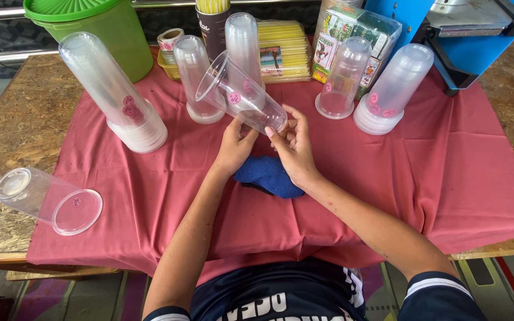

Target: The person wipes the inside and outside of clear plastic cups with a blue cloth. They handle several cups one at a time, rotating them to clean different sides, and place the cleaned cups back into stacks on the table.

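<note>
Both hands meet over the middle of a pinkish-red cloth (447,172) spread on a worn wooden table (13,131), and between them they hold a clear plastic cup (240,93) that lies tilted, its open mouth turned up and to the left and its base toward the fingers. The left hand (236,145) is closed around the underside of the cup near its base, thumb pressed against the wall; the right hand (292,148) pinches the base end with fingertips curled in, so neither hand is spread wide. Small round pink stickers show on the side of the cup. Just below the hands, touching the cloth, lies a crumpled dark blue rag (269,176). Behind the held cup, on the far part of the cloth, stand several upside-down stacks of clear plastic cups: a tall leaning stack (114,95) to the left, two narrower stacks (194,77) right behind the cup, and two more (388,89) to the right. At the left edge of the cloth a single clear cup (46,199) lies on its side. Beyond the cloth's far edge sit a green plastic bucket with a lid (99,27), a bundle of yellow straws in clear wrap (284,50), and at the far right corner a blue machine (471,32).
</note>
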